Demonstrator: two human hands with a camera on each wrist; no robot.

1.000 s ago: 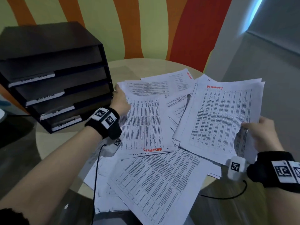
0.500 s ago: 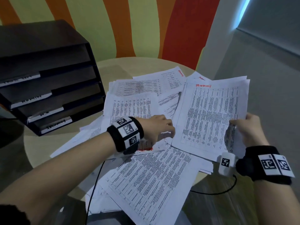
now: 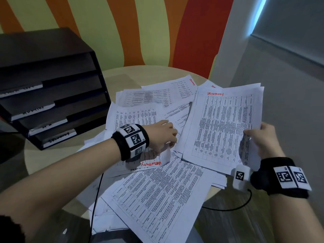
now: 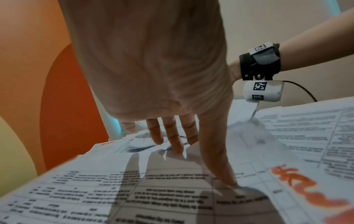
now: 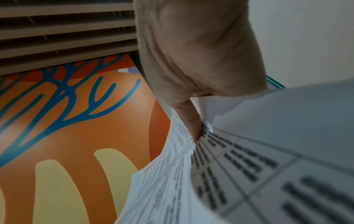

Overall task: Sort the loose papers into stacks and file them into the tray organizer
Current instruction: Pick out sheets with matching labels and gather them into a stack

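The printed tables on the loose papers [image 3: 157,199] are staying too small to read; the left hand [image 3: 162,135] is hiding its fingertips, the tray organizer [image 3: 52,95] is running off the left edge, its upper labels blurring

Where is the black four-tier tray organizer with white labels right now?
In the head view, the black four-tier tray organizer stands on the far left of the round wooden table, left of the scattered printed papers and beyond the left hand.
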